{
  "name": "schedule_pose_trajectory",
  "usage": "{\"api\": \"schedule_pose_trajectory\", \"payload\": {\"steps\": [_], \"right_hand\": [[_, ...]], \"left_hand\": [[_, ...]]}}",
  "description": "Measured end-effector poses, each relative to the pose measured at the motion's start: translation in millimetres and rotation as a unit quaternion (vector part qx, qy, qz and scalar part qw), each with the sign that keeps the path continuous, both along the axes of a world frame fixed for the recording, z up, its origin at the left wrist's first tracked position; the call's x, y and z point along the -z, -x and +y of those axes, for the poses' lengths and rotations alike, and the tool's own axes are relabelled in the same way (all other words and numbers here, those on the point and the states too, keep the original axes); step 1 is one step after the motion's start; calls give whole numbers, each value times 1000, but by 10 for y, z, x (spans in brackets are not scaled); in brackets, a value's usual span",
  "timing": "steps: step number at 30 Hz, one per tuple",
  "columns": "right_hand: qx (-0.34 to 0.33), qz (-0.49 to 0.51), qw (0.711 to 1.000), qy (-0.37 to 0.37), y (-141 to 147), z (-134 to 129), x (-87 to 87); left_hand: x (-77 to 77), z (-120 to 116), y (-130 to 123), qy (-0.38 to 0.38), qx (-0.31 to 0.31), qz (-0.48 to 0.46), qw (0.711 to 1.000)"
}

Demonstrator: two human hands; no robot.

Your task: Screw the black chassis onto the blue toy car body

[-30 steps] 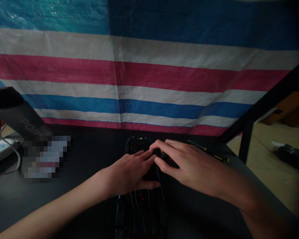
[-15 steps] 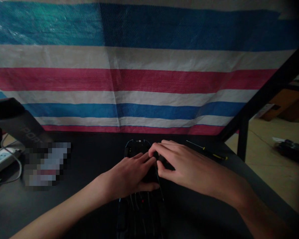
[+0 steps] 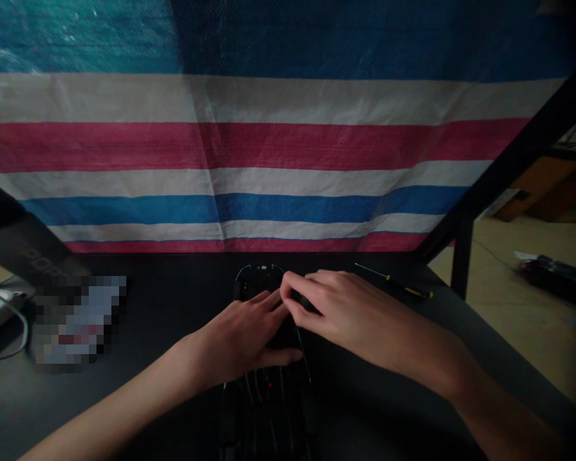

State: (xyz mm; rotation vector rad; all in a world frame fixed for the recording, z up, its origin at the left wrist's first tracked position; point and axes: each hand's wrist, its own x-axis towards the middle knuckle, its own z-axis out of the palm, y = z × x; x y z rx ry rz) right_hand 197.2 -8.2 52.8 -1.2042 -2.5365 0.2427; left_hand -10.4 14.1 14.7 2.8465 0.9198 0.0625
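Observation:
A long black chassis point(image 3: 264, 413) lies on the dark table, with a thin light-blue edge, wires and a small red light; it looks like a toy car body. My left hand point(image 3: 247, 339) rests across its middle, fingers stretched out and thumb apart. Just right of those fingertips, my right hand point(image 3: 333, 304) pinches at the chassis's right edge, thumb and index finger close together. Whatever is between them is dark and mostly hidden. The far end of the chassis shows beyond both hands.
A screwdriver point(image 3: 410, 291) with a black and yellow handle lies to the right. On the left are a dark bottle point(image 3: 33, 240), a blurred-out pale item point(image 3: 84, 323) and a white power strip point(image 3: 0, 307) with a cable. A striped sheet point(image 3: 288, 147) hangs behind the table.
The view has shifted slightly, so everything sits a little further left. My right thumb and index finger have drawn closer together. My left hand stays on the chassis.

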Motion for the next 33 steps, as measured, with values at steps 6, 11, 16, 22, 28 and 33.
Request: {"api": "schedule_pose_trajectory", "payload": {"steps": [6,11,16,22,28,33], "right_hand": [[-6,8,1000,15,-34,-51,-69],[0,-10,999,32,-35,-3,-75],[27,-27,999,2,-29,-21,-132],[7,-26,998,54,-66,-38,-145],[22,-11,998,60,-101,-42,-131],[-14,-15,997,78,-94,-19,-133]], "left_hand": [[-37,-5,-4,15,14,-20,1000],[-39,0,-11,13,2,-3,1000],[-27,2,-21,7,9,2,1000],[-10,-7,-17,-19,16,9,1000],[12,-18,8,-44,24,6,999],[9,-9,-3,-42,21,3,999]]}}
